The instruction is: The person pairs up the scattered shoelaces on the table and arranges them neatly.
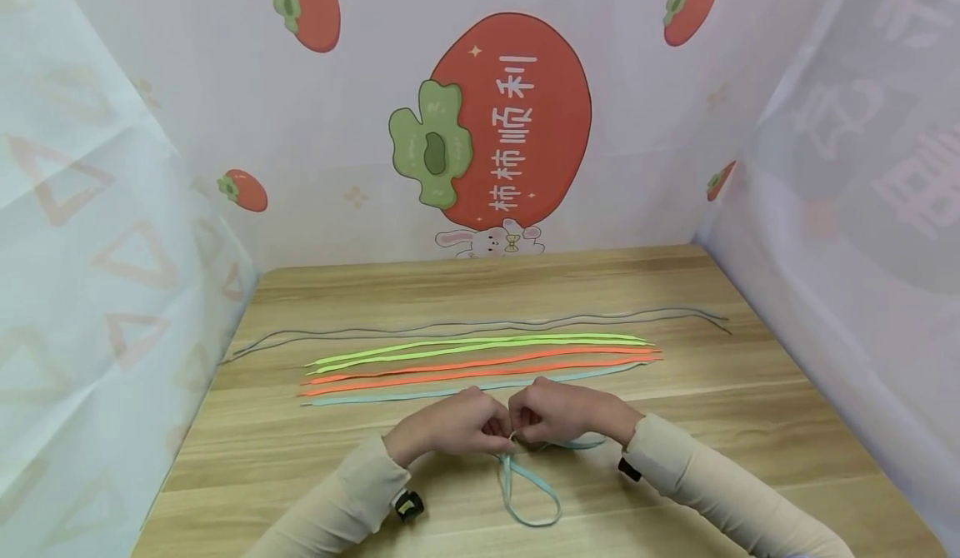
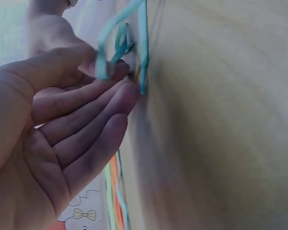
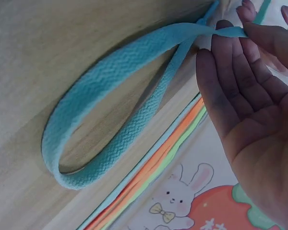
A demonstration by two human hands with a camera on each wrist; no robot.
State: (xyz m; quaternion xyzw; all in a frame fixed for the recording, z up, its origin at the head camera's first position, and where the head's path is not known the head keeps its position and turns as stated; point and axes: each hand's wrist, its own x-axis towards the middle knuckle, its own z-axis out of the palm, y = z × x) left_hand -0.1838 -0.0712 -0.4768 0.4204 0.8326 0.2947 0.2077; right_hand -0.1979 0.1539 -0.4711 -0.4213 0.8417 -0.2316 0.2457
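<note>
Over the front middle of the table, my left hand (image 1: 465,423) and right hand (image 1: 561,412) meet at a light blue flat shoelace (image 3: 98,81). Thumb and fingertips of the right hand pinch one stretch of it in the right wrist view. In the left wrist view, the left thumb and index finger pinch another stretch, while the other fingers reach out loosely. One loop of the lace hangs toward me below the left fingertips; a second loop lies beneath the right hand. The crossing between the hands is partly hidden by fingers.
Beyond the hands, laces lie stretched side by side across the wooden table (image 1: 315,466): one light blue lace (image 1: 420,395), two orange laces (image 1: 465,372), two yellow-green laces (image 1: 570,338) and thin grey laces (image 1: 480,323). Printed cloth walls (image 1: 337,141) enclose the back and sides.
</note>
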